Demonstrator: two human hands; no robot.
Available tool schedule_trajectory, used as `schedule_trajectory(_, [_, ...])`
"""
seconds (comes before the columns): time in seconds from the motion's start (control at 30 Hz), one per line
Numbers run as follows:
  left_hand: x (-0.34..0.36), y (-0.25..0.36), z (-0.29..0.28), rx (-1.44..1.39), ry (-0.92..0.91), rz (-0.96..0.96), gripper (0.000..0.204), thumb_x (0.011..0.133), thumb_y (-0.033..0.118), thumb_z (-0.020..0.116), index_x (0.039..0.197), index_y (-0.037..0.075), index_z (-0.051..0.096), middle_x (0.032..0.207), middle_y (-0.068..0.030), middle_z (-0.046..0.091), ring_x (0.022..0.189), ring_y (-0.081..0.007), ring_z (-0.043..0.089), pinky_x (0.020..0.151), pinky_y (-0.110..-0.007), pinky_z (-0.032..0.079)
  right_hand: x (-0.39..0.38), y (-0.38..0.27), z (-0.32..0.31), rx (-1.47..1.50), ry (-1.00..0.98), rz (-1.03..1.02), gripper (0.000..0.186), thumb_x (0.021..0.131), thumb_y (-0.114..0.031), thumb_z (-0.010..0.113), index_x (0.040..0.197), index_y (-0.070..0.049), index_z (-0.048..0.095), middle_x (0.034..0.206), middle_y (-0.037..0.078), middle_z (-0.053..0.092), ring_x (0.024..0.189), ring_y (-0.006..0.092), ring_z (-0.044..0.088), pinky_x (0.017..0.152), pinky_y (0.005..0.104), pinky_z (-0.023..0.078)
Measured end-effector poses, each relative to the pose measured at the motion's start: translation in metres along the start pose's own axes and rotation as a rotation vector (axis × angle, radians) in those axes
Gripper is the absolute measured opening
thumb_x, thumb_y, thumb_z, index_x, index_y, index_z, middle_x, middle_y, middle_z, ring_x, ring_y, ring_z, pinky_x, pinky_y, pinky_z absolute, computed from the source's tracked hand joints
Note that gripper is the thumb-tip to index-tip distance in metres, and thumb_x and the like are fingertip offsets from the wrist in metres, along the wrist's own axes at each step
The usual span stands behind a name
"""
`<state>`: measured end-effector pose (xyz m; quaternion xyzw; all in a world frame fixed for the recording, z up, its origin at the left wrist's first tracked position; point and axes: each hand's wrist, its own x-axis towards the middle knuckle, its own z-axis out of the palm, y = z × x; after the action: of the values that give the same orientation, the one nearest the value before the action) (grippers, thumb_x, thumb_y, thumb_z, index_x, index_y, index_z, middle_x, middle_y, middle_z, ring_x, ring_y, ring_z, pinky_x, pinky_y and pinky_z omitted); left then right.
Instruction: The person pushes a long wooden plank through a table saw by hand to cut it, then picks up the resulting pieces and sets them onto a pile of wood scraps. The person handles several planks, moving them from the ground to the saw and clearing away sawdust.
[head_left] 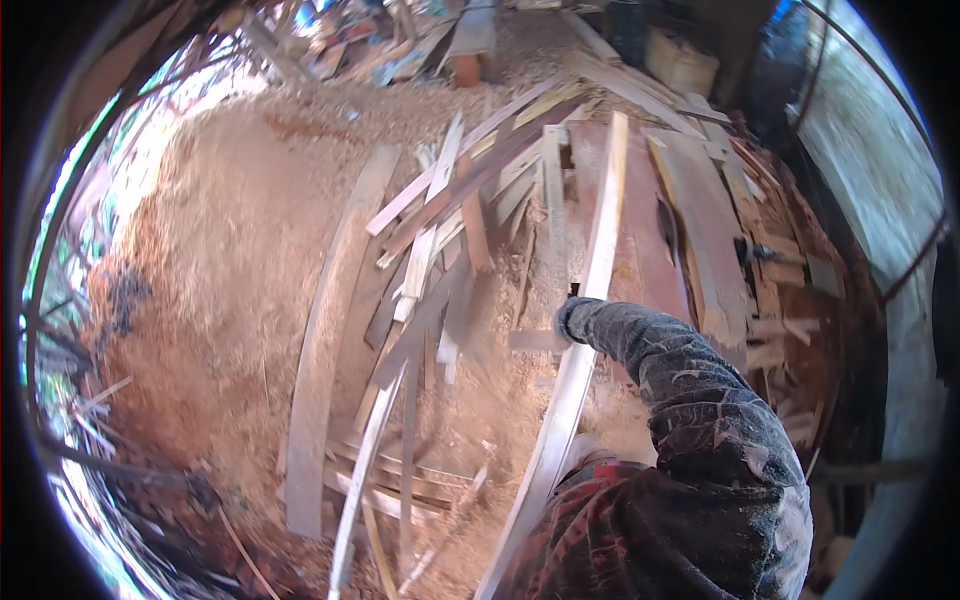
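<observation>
At left, rough orange-brown sawdust (210, 220) covers the ground. Next lies a long, broad, grey-brown wooden board (322, 350), then crossed thin wooden strips (430, 240). Right of centre, a long, narrow, pale plank (568, 400) runs near to far. The dusty dark sleeve (720, 410) reaches it; the right hand's fingers are hidden, their state one cannot tell. Farther right stands a whitish sheet wall (865, 150).

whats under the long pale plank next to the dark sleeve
Near its far end, a reddish board shows to the right of the long pale plank and a narrow slat to its left; whatever lies directly beneath is covered.
</observation>
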<state>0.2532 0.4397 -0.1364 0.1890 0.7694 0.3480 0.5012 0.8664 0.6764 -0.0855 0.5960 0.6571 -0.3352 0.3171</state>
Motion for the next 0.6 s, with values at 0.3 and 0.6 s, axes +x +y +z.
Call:
schedule_trajectory(0.3, [0.045, -0.001, -0.044, 0.1, -0.321, 0.053, 0.051, 0.095, 0.03, 0.056, 0.137, 0.003, 0.045, 0.132, -0.0193, 0.055, 0.127, -0.0283, 0.05, 0.108, -0.042, 0.04, -0.124, -0.063, 0.1, 0.126, 0.086, 0.194, 0.052, 0.089, -0.048, 0.06, 0.127, -0.013, 0.064, 0.119, 0.014, 0.067, 0.112, 0.032, 0.061, 0.1, 0.0396, 0.044])
schedule_trajectory(0.6, [0.037, -0.042, -0.064, 0.239, -0.515, 0.017, 0.051, 0.095, 0.03, 0.056, 0.136, 0.002, 0.045, 0.131, -0.0198, 0.056, 0.127, -0.0287, 0.05, 0.108, -0.041, 0.04, -0.288, -0.061, 0.361, 0.349, 0.014, 0.494, 0.054, 0.087, -0.05, 0.063, 0.126, -0.013, 0.065, 0.115, 0.012, 0.07, 0.112, 0.0319, 0.062, 0.101, 0.0384, 0.043])
